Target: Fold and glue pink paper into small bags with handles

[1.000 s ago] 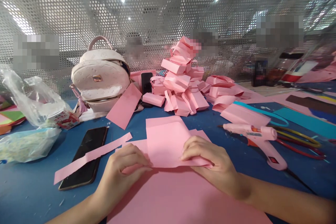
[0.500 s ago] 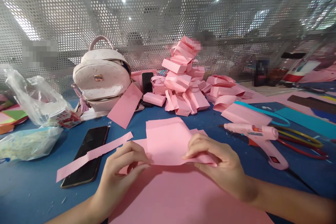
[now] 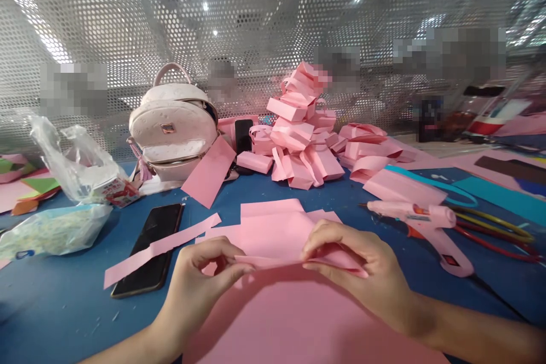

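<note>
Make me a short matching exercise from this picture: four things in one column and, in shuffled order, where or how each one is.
Things:
1. glue gun
2. backpack
3. nearer black phone
4. curled pink sheet

Places and states:
A. pinched between the left hand and the right hand
B. pale, standing upright in the background
C. lying flat with a pink strip across it
D. lying to the right of both hands

Pairs: 1-D, 2-B, 3-C, 4-A
</note>
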Demonstrator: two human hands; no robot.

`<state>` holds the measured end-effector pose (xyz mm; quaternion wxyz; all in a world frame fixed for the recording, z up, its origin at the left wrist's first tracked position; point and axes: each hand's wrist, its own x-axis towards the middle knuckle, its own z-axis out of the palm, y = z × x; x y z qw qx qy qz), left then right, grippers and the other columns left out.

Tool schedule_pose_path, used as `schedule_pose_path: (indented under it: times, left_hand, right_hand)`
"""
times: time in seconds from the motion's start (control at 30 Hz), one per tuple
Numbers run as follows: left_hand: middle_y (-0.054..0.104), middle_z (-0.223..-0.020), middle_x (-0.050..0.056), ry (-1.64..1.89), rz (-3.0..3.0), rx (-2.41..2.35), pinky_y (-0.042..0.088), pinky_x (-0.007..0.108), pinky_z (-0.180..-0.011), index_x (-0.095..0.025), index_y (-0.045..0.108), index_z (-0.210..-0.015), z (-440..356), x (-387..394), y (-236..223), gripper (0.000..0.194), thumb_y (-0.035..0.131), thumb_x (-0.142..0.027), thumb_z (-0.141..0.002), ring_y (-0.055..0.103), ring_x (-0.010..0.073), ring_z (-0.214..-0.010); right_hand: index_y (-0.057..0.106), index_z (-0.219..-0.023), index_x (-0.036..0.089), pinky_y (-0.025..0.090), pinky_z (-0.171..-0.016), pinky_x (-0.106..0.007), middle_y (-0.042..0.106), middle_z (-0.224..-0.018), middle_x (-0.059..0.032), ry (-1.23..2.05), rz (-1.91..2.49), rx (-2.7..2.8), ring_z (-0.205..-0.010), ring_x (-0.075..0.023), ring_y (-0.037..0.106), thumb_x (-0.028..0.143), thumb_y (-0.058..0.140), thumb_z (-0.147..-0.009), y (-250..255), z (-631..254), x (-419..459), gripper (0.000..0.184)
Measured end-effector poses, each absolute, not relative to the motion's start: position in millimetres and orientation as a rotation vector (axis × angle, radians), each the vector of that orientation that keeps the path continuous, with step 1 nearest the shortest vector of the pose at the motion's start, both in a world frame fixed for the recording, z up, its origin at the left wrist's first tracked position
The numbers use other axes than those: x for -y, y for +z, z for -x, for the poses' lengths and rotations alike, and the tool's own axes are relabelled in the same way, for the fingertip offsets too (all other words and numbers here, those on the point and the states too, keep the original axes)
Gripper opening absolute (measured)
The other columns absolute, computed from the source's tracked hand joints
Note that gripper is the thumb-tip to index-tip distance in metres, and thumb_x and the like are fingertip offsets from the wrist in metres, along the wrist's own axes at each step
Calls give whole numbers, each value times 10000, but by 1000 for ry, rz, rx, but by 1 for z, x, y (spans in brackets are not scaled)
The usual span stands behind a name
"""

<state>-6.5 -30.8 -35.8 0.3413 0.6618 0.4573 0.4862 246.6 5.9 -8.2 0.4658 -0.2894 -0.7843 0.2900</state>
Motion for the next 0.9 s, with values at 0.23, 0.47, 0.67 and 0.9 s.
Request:
schedule_pose_path:
  times: [0.23,0.47,0.67,0.9]
  left_hand:
    - [699,-613,-15,1345,-1774,-1100,454,209,-537,-227,758,-745,-1,35,-34,98,757,-169,-824,595,118,-560]
    - [734,-688,-2,1401,-2000,-1076,456,219,-528,-230,773,-820,2,33,-30,73,734,-178,-854,610,122,-563]
    - [746,-715,-29,1434,-2092,-1078,468,204,-545,-250,761,-826,1,36,-26,105,734,-152,-850,598,103,-556]
    - [750,-737,-28,1403,-2093,-1064,471,204,-560,-246,759,-838,2,37,-26,123,726,-128,-853,621,107,-587]
  right_hand:
    - [667,-748,210,537,-604,-223,653,-659,-4,706,816,1836,-613,-141,627,384,776,-809,-6,-245,-6,215]
    - [664,-743,214,495,-578,-212,646,-669,1,716,737,1813,-611,-134,614,329,783,-808,-2,-246,-6,178]
    - [674,-750,213,487,-590,-215,639,-682,3,776,689,1813,-632,-132,605,257,766,-825,-4,-246,-7,127]
    - [678,-732,210,469,-577,-221,646,-673,-2,769,709,1818,-632,-136,605,279,781,-816,-2,-246,-7,150]
